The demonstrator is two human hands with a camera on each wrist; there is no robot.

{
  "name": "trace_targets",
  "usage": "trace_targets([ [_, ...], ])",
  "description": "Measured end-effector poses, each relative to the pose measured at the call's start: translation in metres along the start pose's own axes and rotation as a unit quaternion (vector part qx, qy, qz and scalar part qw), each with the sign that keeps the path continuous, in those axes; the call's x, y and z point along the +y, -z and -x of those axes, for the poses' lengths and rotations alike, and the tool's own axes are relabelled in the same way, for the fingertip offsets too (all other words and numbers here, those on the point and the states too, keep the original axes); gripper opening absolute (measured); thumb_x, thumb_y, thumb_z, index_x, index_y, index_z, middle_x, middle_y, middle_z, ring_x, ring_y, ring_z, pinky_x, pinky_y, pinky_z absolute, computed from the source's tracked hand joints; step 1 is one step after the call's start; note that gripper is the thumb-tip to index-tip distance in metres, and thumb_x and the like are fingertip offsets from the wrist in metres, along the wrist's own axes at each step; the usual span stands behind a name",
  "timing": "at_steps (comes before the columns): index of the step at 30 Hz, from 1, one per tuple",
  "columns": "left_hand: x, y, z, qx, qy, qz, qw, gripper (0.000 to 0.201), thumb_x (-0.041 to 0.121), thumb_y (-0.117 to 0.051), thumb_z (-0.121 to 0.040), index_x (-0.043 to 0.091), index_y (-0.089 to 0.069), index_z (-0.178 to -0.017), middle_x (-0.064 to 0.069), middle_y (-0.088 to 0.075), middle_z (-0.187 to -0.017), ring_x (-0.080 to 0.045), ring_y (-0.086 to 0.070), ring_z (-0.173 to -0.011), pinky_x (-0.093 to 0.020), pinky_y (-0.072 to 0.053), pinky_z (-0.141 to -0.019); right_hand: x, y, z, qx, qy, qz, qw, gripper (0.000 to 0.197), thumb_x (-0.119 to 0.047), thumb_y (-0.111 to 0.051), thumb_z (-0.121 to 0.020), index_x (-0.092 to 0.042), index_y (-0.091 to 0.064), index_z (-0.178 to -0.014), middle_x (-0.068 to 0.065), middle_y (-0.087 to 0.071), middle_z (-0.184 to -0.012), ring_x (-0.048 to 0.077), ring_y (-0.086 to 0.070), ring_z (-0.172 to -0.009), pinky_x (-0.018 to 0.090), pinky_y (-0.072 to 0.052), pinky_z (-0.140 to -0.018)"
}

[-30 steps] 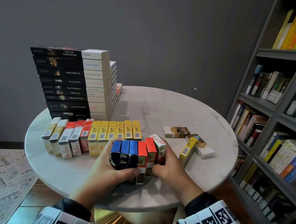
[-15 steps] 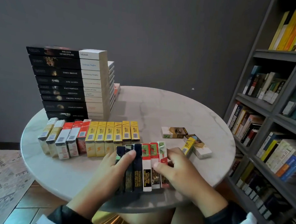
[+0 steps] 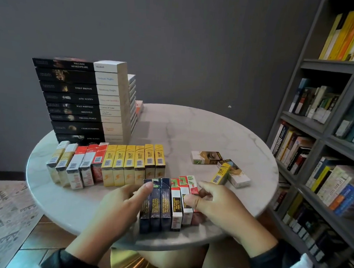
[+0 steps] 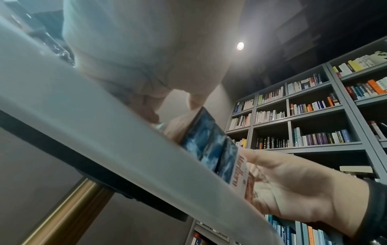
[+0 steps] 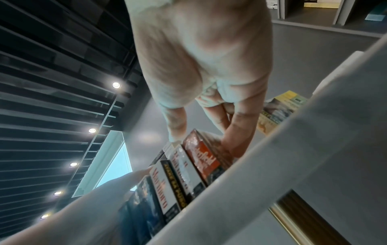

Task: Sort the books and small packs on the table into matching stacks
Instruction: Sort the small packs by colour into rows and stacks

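A short row of small packs lies flat near the front edge of the round marble table (image 3: 193, 130): three dark blue packs (image 3: 157, 205) on the left, red-and-white packs (image 3: 176, 208) on the right. My left hand (image 3: 139, 193) holds the blue end, thumb across the top of the leftmost pack. My right hand (image 3: 199, 197) grips the red-and-white end, thumb on a white pack, fingers curled round the far side. The left wrist view shows the blue packs (image 4: 207, 144) under my left hand (image 4: 173, 107). My right hand (image 5: 205, 126) touches a red pack (image 5: 203, 155).
Behind stands a sorted row: gold-white, red-white and yellow packs (image 3: 132, 164). A tall stack of books (image 3: 81, 99) rises at the back left. Three loose packs (image 3: 206, 157) lie at the right. A bookshelf (image 3: 327, 132) fills the right side.
The row of blue and red-white packs stood upright between my hands; it has tipped toward me and now lies flat near the table's front edge. Both hands came down with it.
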State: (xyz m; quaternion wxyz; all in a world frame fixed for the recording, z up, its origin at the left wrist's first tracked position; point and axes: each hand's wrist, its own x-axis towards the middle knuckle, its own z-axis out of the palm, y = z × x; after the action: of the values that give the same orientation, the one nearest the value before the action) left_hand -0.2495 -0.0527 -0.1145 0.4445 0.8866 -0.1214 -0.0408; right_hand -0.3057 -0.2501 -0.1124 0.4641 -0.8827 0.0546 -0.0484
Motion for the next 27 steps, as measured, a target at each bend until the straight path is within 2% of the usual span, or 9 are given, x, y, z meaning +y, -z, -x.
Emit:
trace_targets([
  [4, -0.004, 0.004, 0.006, -0.072, -0.046, -0.018, 0.996, 0.108, 0.083, -0.058, -0.043, 0.039, -0.031, -0.139, 0.018, -0.05, -0.101, -0.007, -0.062, -0.071, -0.016, -0.049, -0.056, 0.009, 0.001, -0.001, -0.061, 0.009, 0.034, 0.998, 0.109, -0.056, -0.085, -0.049, -0.043, -0.03, -0.142, -0.018, -0.048, -0.131, 0.001, -0.05, -0.118, 0.032, -0.042, -0.105],
  [5, -0.005, 0.003, 0.006, -0.077, -0.06, -0.035, 0.995, 0.112, 0.08, -0.062, -0.038, 0.043, -0.028, -0.138, 0.019, -0.047, -0.105, -0.007, -0.06, -0.071, -0.014, -0.047, -0.055, 0.009, 0.0, 0.0, -0.07, 0.012, 0.061, 0.996, 0.116, -0.053, -0.086, -0.05, -0.042, -0.022, -0.146, -0.016, -0.038, -0.136, 0.002, -0.043, -0.124, 0.03, -0.037, -0.109],
  [9, -0.004, -0.005, 0.003, -0.075, -0.071, -0.084, 0.991, 0.091, 0.05, -0.079, -0.058, 0.042, -0.032, -0.136, 0.016, -0.04, -0.11, -0.009, -0.052, -0.084, -0.012, -0.048, -0.063, 0.008, -0.004, 0.0, -0.047, 0.039, 0.106, 0.992, 0.095, -0.041, -0.083, -0.064, -0.045, -0.029, -0.142, -0.014, -0.032, -0.127, 0.004, -0.039, -0.121, 0.02, -0.034, -0.106],
  [12, -0.005, -0.007, 0.0, -0.077, -0.075, -0.074, 0.991, 0.084, 0.048, -0.079, -0.061, 0.043, -0.036, -0.134, 0.018, -0.038, -0.109, -0.011, -0.051, -0.088, -0.023, -0.051, -0.079, 0.011, -0.007, -0.004, -0.025, 0.04, 0.103, 0.994, 0.081, -0.039, -0.081, -0.068, -0.042, -0.04, -0.138, -0.013, -0.034, -0.122, 0.003, -0.043, -0.115, 0.008, -0.034, -0.094],
  [15, -0.005, -0.007, -0.003, -0.076, -0.075, -0.069, 0.992, 0.083, 0.045, -0.079, -0.062, 0.041, -0.038, -0.134, 0.017, -0.039, -0.11, -0.012, -0.053, -0.089, -0.018, -0.05, -0.073, 0.012, -0.007, -0.006, -0.012, 0.041, 0.108, 0.993, 0.076, -0.037, -0.08, -0.07, -0.039, -0.044, -0.137, -0.014, -0.036, -0.119, 0.001, -0.044, -0.11, 0.0, -0.031, -0.083],
  [18, -0.006, -0.008, -0.005, -0.076, -0.073, -0.075, 0.992, 0.082, 0.044, -0.079, -0.064, 0.041, -0.037, -0.134, 0.014, -0.039, -0.115, -0.012, -0.054, -0.089, -0.012, -0.047, -0.061, 0.012, -0.006, -0.007, -0.008, 0.039, 0.114, 0.993, 0.076, -0.036, -0.079, -0.072, -0.038, -0.042, -0.138, -0.013, -0.036, -0.12, 0.003, -0.044, -0.113, 0.006, -0.034, -0.09],
  [22, -0.004, -0.006, -0.004, -0.069, -0.079, -0.085, 0.991, 0.082, 0.047, -0.078, -0.063, 0.041, -0.037, -0.134, 0.014, -0.037, -0.113, -0.009, -0.052, -0.085, -0.011, -0.043, -0.061, 0.005, 0.0, -0.001, -0.017, 0.044, 0.141, 0.989, 0.084, -0.043, -0.076, -0.073, -0.045, -0.029, -0.142, -0.014, -0.034, -0.123, 0.004, -0.043, -0.113, 0.018, -0.038, -0.099],
  [24, -0.002, -0.003, -0.002, -0.057, -0.084, -0.096, 0.99, 0.082, 0.05, -0.077, -0.062, 0.043, -0.036, -0.133, 0.014, -0.036, -0.114, -0.006, -0.047, -0.084, -0.011, -0.039, -0.061, 0.0, 0.008, 0.0, 0.013, 0.053, 0.155, 0.986, 0.082, -0.045, -0.073, -0.075, -0.046, -0.026, -0.142, -0.017, -0.034, -0.119, 0.002, -0.045, -0.102, 0.021, -0.042, -0.095],
  [27, 0.002, 0.002, -0.002, -0.031, -0.092, -0.093, 0.991, 0.076, 0.053, -0.075, -0.062, 0.045, -0.04, -0.129, 0.014, -0.036, -0.116, -0.003, -0.045, -0.083, -0.012, -0.035, -0.065, -0.002, 0.025, -0.007, 0.11, 0.077, 0.147, 0.98, 0.061, -0.047, -0.067, -0.08, -0.041, -0.044, -0.136, -0.017, -0.042, -0.103, -0.003, -0.046, -0.079, 0.016, -0.04, -0.074],
])
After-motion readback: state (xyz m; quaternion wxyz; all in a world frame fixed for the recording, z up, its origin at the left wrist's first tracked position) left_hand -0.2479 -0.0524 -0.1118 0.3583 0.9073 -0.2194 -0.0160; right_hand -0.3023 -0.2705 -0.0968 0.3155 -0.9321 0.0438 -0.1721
